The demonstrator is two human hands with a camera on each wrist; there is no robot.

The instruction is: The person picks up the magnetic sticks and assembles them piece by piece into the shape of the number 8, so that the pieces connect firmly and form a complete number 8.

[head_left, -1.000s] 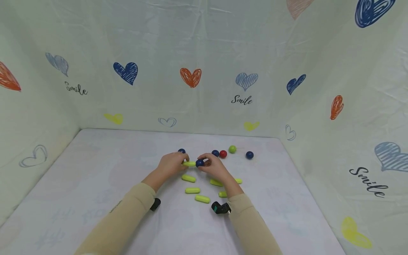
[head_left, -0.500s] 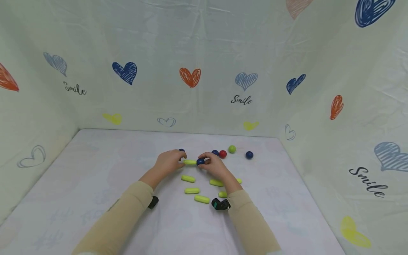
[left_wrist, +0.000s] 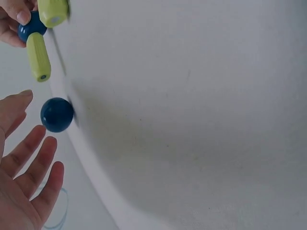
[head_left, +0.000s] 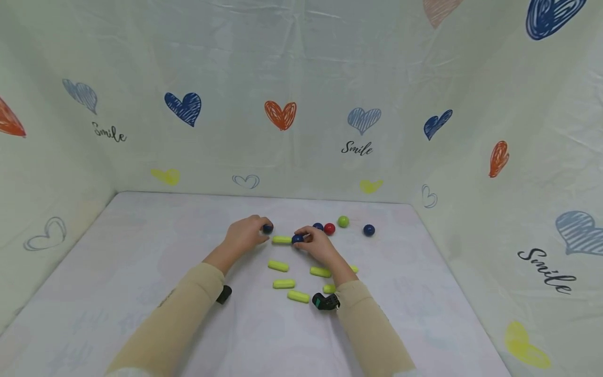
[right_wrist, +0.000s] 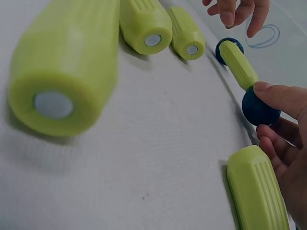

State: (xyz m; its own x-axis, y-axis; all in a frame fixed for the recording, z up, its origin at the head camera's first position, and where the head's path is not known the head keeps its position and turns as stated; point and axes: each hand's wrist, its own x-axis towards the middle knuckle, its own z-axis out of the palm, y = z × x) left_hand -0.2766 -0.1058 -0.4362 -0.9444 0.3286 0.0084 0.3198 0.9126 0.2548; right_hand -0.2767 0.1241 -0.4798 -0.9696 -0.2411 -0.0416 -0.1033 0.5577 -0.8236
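My right hand [head_left: 321, 246] pinches a dark blue ball [head_left: 297, 239] between thumb and fingers. A yellow-green magnetic rod [head_left: 281, 240] sticks out leftward from that ball, its free end showing a small metal disc in the left wrist view. To the left, another blue ball [left_wrist: 57, 115] rests on the table. My left hand [head_left: 243, 234] is at this second ball, its fingers [left_wrist: 45, 158] spread and extended, the fingertips right at the ball's near side. A gap shows between the second ball and the rod's free end.
Several loose yellow-green rods [head_left: 284, 284] lie on the white table [head_left: 141, 251] nearer the body. Behind the right hand sit a blue ball [head_left: 318, 226], a red ball [head_left: 329, 229], a green ball [head_left: 343, 221] and another blue ball [head_left: 369, 230]. A printed cloth [head_left: 311, 157] hangs behind.
My left hand has let go of the rod and moved left and away from the body to the second blue ball. The right hand keeps its hold on the ball with the rod.
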